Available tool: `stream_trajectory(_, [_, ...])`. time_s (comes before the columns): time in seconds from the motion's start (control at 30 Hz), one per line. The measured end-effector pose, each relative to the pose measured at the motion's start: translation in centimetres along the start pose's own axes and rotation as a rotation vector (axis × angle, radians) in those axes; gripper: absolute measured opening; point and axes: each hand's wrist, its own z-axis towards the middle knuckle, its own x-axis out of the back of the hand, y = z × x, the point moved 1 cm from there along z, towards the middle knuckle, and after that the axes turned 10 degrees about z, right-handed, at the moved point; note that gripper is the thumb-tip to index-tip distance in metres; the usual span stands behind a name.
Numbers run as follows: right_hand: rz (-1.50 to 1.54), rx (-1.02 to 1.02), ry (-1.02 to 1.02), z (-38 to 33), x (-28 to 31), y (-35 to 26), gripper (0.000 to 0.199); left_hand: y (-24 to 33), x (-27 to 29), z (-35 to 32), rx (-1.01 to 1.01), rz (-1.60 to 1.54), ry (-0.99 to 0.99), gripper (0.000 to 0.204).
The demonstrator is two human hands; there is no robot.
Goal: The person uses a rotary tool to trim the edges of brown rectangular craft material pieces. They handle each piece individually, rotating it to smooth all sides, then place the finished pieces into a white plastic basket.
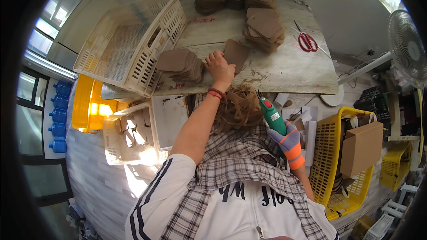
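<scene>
My left hand (220, 67) reaches out over the worn wooden table (284, 69) and grips a flat brown leather-like piece (235, 54) at its near edge. Just left of it lies a stack of similar brown pieces (180, 63). My right hand (289, 142), in a grey and orange glove, holds a green electric cutting tool (272, 115) with a red button, low beside my lap. A tangle of brown trimmings (238, 109) sits in my lap between both arms.
More brown piece stacks (264, 29) lie at the table's far side, with red scissors (307, 41) to the right. A white plastic crate (133, 40) rests tilted on the table's left end. Yellow baskets (333, 151) with cardboard stand right; a fan (407, 46) stands far right.
</scene>
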Motion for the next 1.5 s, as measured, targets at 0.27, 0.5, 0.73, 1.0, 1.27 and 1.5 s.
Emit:
stream_trajectory(0.27, [0.011,-0.01,0.031,1.5,-0.4,-0.7,0.045,0.5,1.3,-1.0,0.264,-1.033,-0.242,0.028])
stream_trajectory(0.5, [0.219,-0.087,0.012,2.1,-1.4,-4.2,0.042,2.5,4.4,-3.6,0.605,-1.978,-0.354,0.035])
stream_trajectory(0.73, [0.283,-0.06,0.006,2.1,-1.9,-5.7,0.042,3.7,5.5,-4.6,0.63,-2.126,-0.344,0.041])
stream_trajectory(1.0, [0.312,-0.089,-0.009,1.7,-2.1,-6.7,0.043,4.3,4.9,-5.3,0.64,-2.199,-0.363,0.04])
stream_trajectory(1.27, [0.311,-0.073,0.006,1.6,-1.7,-7.0,0.042,4.7,5.0,-6.3,0.501,-2.097,-0.477,0.036])
stream_trajectory(1.5, [0.288,-0.037,0.024,1.8,-1.5,-7.6,0.041,4.5,5.1,-7.9,0.359,-1.948,-0.583,0.031])
